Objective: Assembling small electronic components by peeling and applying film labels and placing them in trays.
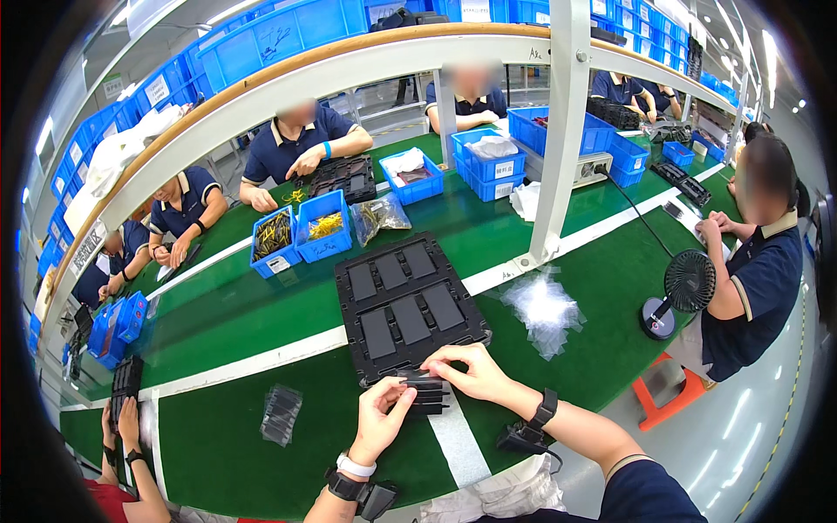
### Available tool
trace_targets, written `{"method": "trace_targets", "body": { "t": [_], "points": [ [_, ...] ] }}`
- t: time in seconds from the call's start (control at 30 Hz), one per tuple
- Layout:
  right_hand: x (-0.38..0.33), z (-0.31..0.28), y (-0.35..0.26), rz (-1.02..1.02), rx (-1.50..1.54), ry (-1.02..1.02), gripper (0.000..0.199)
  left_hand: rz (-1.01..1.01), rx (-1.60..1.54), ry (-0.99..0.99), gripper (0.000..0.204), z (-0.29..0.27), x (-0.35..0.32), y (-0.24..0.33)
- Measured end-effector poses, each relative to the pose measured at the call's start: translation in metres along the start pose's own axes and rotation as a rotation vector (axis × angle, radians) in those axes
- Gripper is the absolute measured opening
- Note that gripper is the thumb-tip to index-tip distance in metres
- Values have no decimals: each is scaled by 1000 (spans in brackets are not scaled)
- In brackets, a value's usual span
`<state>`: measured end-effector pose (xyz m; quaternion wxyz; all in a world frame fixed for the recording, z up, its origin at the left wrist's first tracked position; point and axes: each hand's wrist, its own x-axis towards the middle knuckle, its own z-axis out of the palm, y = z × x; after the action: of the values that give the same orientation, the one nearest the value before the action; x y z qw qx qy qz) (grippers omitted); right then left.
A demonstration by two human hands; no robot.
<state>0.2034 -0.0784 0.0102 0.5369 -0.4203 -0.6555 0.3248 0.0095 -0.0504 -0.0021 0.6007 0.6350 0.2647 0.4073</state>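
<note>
Two hands meet over a small stack of flat black parts (pixel 425 390) at the near edge of the green bench (pixel 261 436). The left hand (pixel 381 421) pinches the stack's left end between thumb and fingers, and the right hand (pixel 471 370) curls over its far right edge, fingertips pressing on top, so both are clamped on the same stack. It sits on the white stripe (pixel 458 449) that runs along the bench, just near of a black tray (pixel 405 305).

That tray lies flat, touching the stack's far side, and holds several dark rectangular pieces in its pockets. Right of the tray lies a crumpled heap of clear bags (pixel 542 307), beside a white post (pixel 558 131). Further right a small black fan (pixel 680 292) stands near the bench edge. Left of the hands, well apart, a smaller clear bag (pixel 281 414) with dark contents lies on the green surface.

Beyond the tray, two blue bins (pixel 301 231) stand side by side, one with yellow bits in it, and a clear pouch (pixel 379 216) rests just to their right. Other people in dark polo shirts sit along the far side and at the right end, each busy with their own work. A neighbour's hands (pixel 122 423) at the near left hold another black stack.
</note>
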Motion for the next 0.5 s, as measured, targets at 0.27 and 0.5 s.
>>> {"method": "trace_targets", "body": {
  "t": [0.27,0.5],
  "points": [
    [1,-2,-11,-191,-104,0,17,-22,16,24,13,5,-1,9],
    [0,1,-6,-116,-83,-34,12,13,33,41,17,6,-2,8]
  ]
}}
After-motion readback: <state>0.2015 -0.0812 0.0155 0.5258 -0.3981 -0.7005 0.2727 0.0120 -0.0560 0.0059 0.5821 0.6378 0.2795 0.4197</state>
